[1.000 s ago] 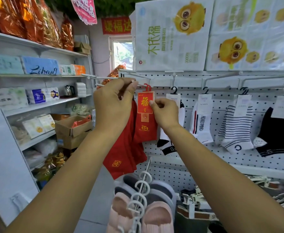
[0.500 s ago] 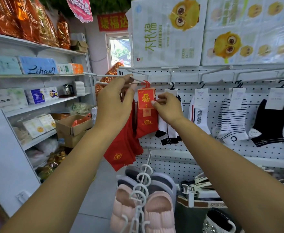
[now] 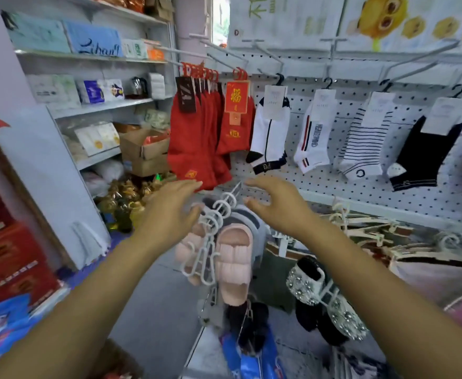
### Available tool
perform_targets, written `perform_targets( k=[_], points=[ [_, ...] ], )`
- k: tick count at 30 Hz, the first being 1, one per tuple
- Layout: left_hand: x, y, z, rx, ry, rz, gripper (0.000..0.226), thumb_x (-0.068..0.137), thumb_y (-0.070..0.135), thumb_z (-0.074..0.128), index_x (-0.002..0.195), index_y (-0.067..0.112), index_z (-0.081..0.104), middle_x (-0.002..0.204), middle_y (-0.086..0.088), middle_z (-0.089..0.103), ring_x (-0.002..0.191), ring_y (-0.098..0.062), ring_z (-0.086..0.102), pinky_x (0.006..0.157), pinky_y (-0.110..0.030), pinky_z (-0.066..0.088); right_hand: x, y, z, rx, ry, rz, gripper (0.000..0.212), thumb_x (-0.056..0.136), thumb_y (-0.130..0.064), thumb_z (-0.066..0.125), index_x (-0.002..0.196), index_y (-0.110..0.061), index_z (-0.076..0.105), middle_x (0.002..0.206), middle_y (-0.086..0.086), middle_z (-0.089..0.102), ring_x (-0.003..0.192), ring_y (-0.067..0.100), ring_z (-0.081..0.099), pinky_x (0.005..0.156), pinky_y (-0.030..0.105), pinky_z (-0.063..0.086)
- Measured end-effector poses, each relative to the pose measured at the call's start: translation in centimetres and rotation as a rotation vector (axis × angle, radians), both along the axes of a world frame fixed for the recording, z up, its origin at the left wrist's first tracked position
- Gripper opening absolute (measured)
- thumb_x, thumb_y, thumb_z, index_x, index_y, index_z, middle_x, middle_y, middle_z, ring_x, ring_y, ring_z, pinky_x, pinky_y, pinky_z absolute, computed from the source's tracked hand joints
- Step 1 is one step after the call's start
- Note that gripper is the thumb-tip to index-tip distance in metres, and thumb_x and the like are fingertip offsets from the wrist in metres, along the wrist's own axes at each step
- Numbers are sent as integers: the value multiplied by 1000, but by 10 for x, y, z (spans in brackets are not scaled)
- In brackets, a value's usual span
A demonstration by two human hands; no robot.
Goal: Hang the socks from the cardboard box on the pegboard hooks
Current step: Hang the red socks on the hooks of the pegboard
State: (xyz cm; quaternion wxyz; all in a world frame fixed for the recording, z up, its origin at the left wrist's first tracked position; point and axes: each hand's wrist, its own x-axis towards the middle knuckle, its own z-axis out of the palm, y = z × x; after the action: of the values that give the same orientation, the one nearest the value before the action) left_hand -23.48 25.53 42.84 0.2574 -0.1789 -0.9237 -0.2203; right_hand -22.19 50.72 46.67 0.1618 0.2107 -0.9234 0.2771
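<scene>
**Both hands empty beneath the hung red socks**

The fingers (image 3: 190, 184) of our left hand are spread and loosely bent, and they hold nothing. The fingers (image 3: 253, 183) of our right hand are also apart and empty, with the thumb splayed underneath.

Our left hand (image 3: 169, 207) and right hand (image 3: 277, 205) hover palm down, side by side with a gap between them. Between and just beyond them is a stack of white plastic hangers (image 3: 219, 212), with pink slippers (image 3: 234, 258) clipped below it.

Our left fingertips are right at the hem of a thick bundle of red socks (image 3: 194, 138). We cannot tell whether they touch it.

Just to the right of that bundle hangs a carded red pair (image 3: 236, 124) on a small red hanger, pressed against the bundle. It is at the left end of the dotted pegboard (image 3: 320, 181), under the row of pegboard hooks (image 3: 268, 57).

Further right along the same row hang, in order:
- white socks (image 3: 271, 132) with dark toes
- white socks with a red and black stripe (image 3: 313, 140)
- navy-striped socks (image 3: 363, 143)
- black socks (image 3: 424, 151)

Each pair is on its own hook.

At the far left, the cardboard box (image 3: 145, 153) stands open beside the shelving (image 3: 101, 106). It is well away from both hands, and something red-orange shows inside it. Packaged goods fill the shelves above it.

To the near right, a rhinestone sandal (image 3: 306, 285) hangs beside the slippers.
</scene>
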Motion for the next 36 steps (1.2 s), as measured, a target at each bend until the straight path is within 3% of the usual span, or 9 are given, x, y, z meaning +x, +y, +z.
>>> perform_targets(
  k=[6,16,20,23,26,28,30,33,36],
  points=[
    [104,-13,-103,23,-230,132,56,87,47,56,133,16,64,133,-7,66,123,-31,60,102,-49,49,61,-13,-89,10,-130,122,46,92,-33,69,135,-19,61,141,-2,58,131,17,50,107,26,35],
    [267,-125,-250,-51,-600,497,70,79,61,45,127,16,69,130,-11,68,121,-31,63,101,-47,51,138,-92,-238,79,-512,308,52,87,-33,75,133,-14,62,136,5,62,126,21,56,107,26,40],
    [324,-158,-291,20,-723,714,54,83,50,61,124,14,70,131,-13,66,122,-35,61,98,-47,52,150,-131,-281,131,-620,353,46,86,-28,77,128,-11,66,130,6,66,122,22,59,98,16,34],
    [360,-178,-317,103,-766,830,43,85,36,68,117,8,70,125,-20,66,113,-43,62,90,-51,52,153,-168,-310,141,-717,361,40,86,-24,78,123,-11,68,122,7,69,113,22,62,93,20,39],
    [383,-203,-337,166,-869,890,63,85,52,48,131,10,63,136,-22,60,122,-44,57,97,-55,50,150,-207,-335,140,-797,353,36,86,-18,77,121,-12,70,119,5,70,110,19,62,86,16,38],
    [387,-224,-348,179,-945,912,60,91,50,52,138,13,59,151,-21,48,136,-42,47,105,-58,44,148,-233,-352,158,-843,349,35,86,-17,76,120,-9,70,117,5,70,105,15,62,82,12,36],
    [384,-243,-359,159,-990,887,55,96,44,57,142,15,55,159,-20,37,140,-43,42,108,-59,40,148,-259,-366,179,-887,340,30,87,-15,76,116,-6,72,110,8,72,97,18,64,82,19,44],
    [370,-264,-370,130,-1084,812,56,101,44,52,152,22,44,166,-16,22,147,-39,31,115,-54,32,145,-297,-393,170,-990,294,26,88,-16,74,107,1,73,104,18,74,91,30,68,89,46,55],
    [357,-278,-381,147,-1157,782,60,103,43,50,157,23,34,168,-15,15,151,-37,24,118,-52,28,140,-332,-419,165,-1087,280,47,84,-43,72,112,-5,72,106,12,75,97,25,70,95,48,55]
  ],
)
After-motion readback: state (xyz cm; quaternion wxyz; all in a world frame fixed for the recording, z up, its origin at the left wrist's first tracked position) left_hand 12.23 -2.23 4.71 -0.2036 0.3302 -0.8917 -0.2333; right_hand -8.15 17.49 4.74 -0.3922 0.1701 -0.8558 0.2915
